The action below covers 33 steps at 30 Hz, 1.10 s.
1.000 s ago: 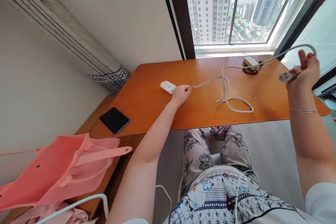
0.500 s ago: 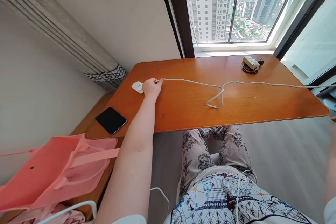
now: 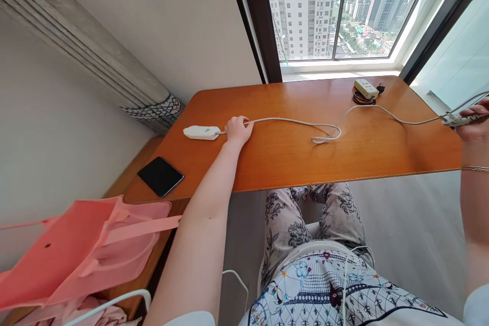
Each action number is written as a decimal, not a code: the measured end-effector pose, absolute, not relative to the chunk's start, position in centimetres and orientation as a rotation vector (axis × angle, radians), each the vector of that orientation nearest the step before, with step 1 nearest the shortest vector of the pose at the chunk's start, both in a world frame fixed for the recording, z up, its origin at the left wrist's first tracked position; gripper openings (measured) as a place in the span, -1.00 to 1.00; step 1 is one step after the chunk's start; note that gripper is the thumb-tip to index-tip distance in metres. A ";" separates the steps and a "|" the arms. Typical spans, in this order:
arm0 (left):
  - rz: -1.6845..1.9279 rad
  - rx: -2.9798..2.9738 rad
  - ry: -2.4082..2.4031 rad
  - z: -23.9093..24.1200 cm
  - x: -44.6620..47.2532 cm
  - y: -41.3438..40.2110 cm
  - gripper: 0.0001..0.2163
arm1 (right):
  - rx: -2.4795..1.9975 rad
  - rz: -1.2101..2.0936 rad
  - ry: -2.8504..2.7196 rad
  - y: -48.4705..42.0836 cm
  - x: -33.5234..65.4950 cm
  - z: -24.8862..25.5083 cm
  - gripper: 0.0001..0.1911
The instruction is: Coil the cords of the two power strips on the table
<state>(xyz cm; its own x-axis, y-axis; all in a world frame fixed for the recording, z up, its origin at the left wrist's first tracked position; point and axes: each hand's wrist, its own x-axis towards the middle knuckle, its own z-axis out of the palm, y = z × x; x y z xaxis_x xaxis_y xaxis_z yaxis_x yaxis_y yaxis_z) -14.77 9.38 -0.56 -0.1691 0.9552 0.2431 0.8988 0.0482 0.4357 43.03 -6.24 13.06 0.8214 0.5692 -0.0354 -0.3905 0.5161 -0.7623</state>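
Observation:
A white power strip (image 3: 201,133) lies on the left part of the brown table (image 3: 275,158). My left hand (image 3: 239,130) is closed on its white cord (image 3: 290,120), just right of the strip. From there the cord runs rightward across the tabletop, with a small loop near the middle. At the right edge of the view my right hand (image 3: 473,121) is raised over the table's right end. It grips a gathered part of the same cord; some of its fingers are cut off by the frame.
A cream socket block (image 3: 365,89) with a black coiled cord sits at the far right by the window. A black tablet (image 3: 160,177) lies at the table's left. Pink bags (image 3: 87,254) rest beside my left arm. A curtain hangs at left.
My left hand has slid right along the cord, and the power strip has turned and lies fully visible. My right hand has risen into view with the cord. The loop has shrunk and shifted right.

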 end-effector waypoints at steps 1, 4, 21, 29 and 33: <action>0.795 2.003 2.146 -0.7 -13.7 9.1 -0.81 | -0.921 0.624 -0.232 -5.8 41.1 13.2 -0.59; 0.852 2.222 1.762 -0.8 -9.6 7.9 -0.70 | -1.174 0.839 -0.466 -4.9 35.6 12.4 -0.75; 0.398 2.184 0.778 4.9 1.7 -5.5 -0.75 | -1.303 1.385 -1.396 -4.3 22.4 5.6 -0.39; 0.142 3.007 1.169 9.5 1.5 -9.4 -0.80 | -1.477 1.163 -1.690 -4.0 22.0 5.0 -0.64; 0.907 2.898 1.561 11.2 -1.4 -7.1 -0.84 | -1.448 1.194 -1.749 -4.7 22.2 4.0 -0.63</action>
